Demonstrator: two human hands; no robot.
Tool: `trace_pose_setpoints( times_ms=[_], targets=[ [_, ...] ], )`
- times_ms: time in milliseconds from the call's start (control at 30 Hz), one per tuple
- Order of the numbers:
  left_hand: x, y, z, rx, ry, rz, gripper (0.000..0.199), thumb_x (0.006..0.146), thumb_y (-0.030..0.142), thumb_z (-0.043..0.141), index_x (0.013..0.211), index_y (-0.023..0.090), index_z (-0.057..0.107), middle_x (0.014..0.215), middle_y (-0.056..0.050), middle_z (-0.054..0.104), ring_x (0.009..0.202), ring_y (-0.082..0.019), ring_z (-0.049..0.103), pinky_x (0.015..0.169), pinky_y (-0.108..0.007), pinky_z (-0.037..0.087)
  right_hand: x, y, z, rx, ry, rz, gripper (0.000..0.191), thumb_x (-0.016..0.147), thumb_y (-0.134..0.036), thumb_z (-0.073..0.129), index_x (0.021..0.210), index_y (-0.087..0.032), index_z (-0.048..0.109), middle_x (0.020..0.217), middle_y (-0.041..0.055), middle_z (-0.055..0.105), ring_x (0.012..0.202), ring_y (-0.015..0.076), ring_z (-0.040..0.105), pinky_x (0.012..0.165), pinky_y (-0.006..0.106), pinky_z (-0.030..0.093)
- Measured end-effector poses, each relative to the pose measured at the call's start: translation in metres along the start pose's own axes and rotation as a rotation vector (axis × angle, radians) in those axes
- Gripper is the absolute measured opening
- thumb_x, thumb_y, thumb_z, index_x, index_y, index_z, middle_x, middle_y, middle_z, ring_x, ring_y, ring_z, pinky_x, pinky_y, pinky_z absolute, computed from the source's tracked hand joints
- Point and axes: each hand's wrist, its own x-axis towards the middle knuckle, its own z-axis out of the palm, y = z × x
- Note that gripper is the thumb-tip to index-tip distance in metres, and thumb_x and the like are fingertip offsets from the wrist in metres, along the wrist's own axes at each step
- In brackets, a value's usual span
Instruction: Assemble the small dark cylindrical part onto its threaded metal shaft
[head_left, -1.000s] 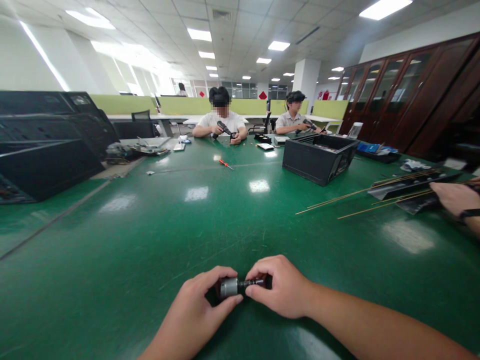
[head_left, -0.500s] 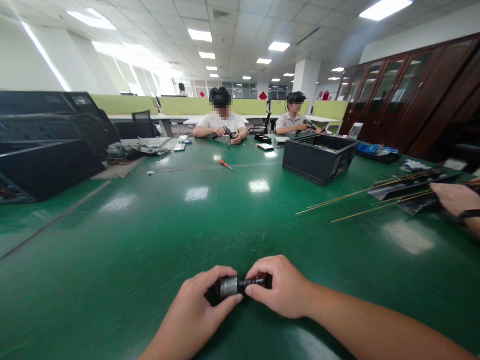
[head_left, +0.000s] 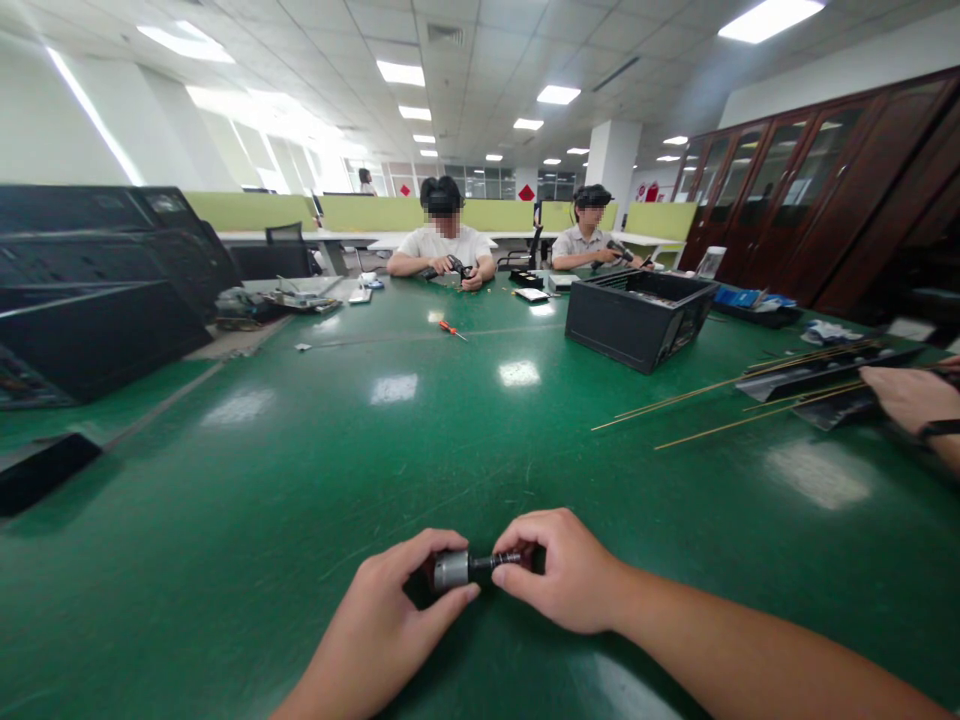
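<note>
Near the front of the green table [head_left: 345,450], my left hand [head_left: 390,610] is closed around a short silver metal cylinder [head_left: 451,569] with dark ends, thumb and fingers on either side. A thin dark shaft [head_left: 481,563] runs from its right end toward my right hand [head_left: 562,575]. That hand pinches the narrow dark, ribbed part [head_left: 507,558] with pale bands. The shaft and the cylinder lie in one line, roughly level. My fingers hide the far ends of both parts, and whether they form a single piece I cannot tell.
An orange-handled screwdriver [head_left: 450,329] lies mid-table. A black computer case [head_left: 622,325] stands to the right, beside thin brass-coloured rods [head_left: 720,388] and another person's hand [head_left: 911,400]. Dark equipment casings [head_left: 105,340] fill the left. Two people [head_left: 442,245] work across the table.
My left hand has shifted slightly left with the silver cylinder, and more of the dark shaft shows between my hands. A black angular object has appeared at the left edge.
</note>
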Motion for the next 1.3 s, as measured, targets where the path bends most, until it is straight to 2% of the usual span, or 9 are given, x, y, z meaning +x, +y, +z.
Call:
trace_pose_setpoints(
  times_ms=[500,900,1300],
  targets=[
    [0.0009,0.0040,-0.0030,-0.012,-0.003,-0.043,0.019,0.082,0.033,0.069,0.100,0.027,0.067,0.093,0.004,0.073,0.085,-0.016,0.068,0.077,-0.025,0.050,0.0012,0.0004,0.0009,0.045,0.029,0.030,0.011,0.080,-0.028,0.070,0.084,-0.019,0.073,0.072,-0.0003,0.067,0.067,0.0137,0.059,0.065,0.024,0.043],
    [-0.0001,0.0003,-0.0040,0.026,0.023,-0.027,0.019,0.081,0.030,0.069,0.100,0.026,0.068,0.092,0.004,0.074,0.085,-0.017,0.069,0.078,-0.026,0.051,-0.0001,-0.0025,0.0007,0.064,0.046,0.024,0.010,0.080,-0.028,0.070,0.083,-0.018,0.072,0.070,-0.0008,0.065,0.064,0.0127,0.058,0.062,0.023,0.042],
    [0.0005,-0.0037,-0.0041,0.064,0.150,0.079,0.022,0.077,0.028,0.072,0.099,0.031,0.070,0.092,0.007,0.076,0.083,-0.015,0.072,0.077,-0.022,0.055,0.0013,-0.0028,0.0005,0.077,0.071,0.041,0.009,0.079,-0.026,0.070,0.081,-0.018,0.072,0.069,-0.0011,0.065,0.063,0.0122,0.058,0.062,0.023,0.042]
  ],
)
